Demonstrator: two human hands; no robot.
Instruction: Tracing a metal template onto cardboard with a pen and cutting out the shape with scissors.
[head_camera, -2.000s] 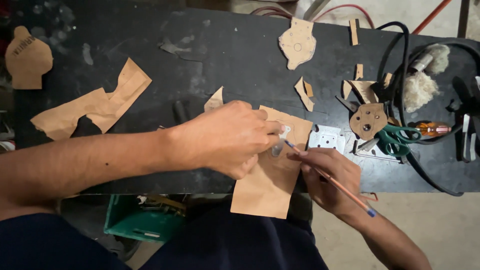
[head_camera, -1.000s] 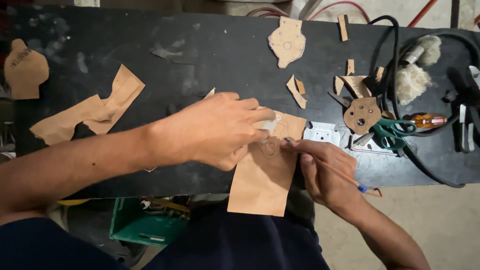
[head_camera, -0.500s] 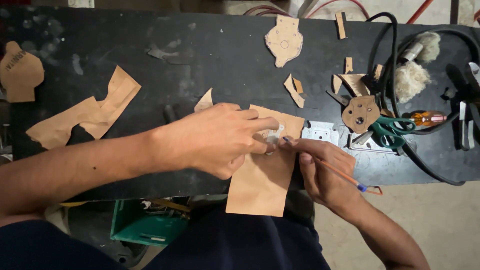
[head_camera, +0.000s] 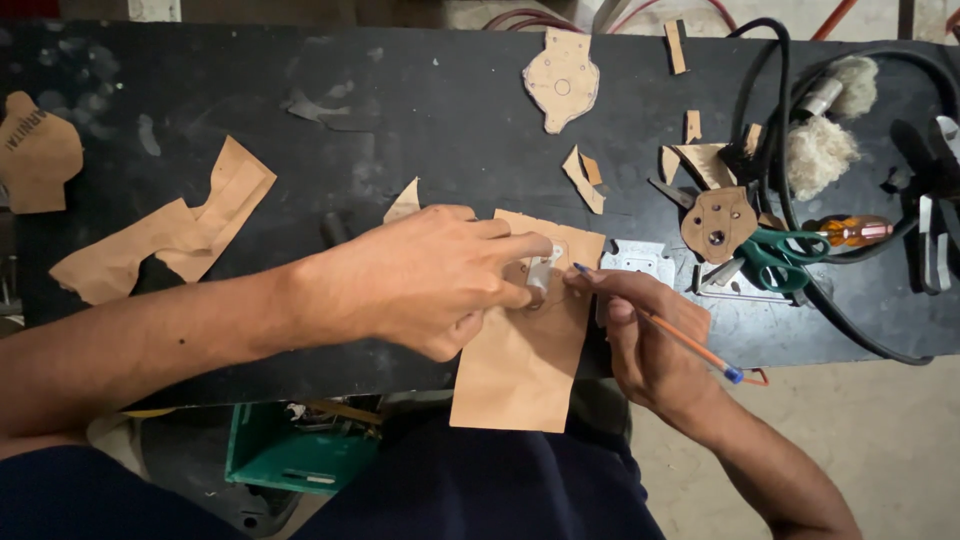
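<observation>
A tan sheet of thin cardboard (head_camera: 520, 355) lies over the front edge of the black workbench (head_camera: 300, 90). My left hand (head_camera: 420, 280) presses a small pale metal part (head_camera: 540, 275) flat on the sheet with its fingertips. My right hand (head_camera: 650, 335) holds an orange pen with a blue cap (head_camera: 665, 325), its tip at the edge of that part.
Cardboard offcuts (head_camera: 165, 235) lie at the left. A cut cardboard shape (head_camera: 562, 80) lies at the back. Green-handled scissors (head_camera: 780, 255), an orange-handled screwdriver (head_camera: 850, 232), a metal plate (head_camera: 640, 262), black cables (head_camera: 770, 110) and a fibre wad (head_camera: 820, 150) crowd the right. A green crate (head_camera: 300, 450) sits below.
The view has shifted slightly. Both hands stay on the sheet; the pen tip has crept around the small part's edge.
</observation>
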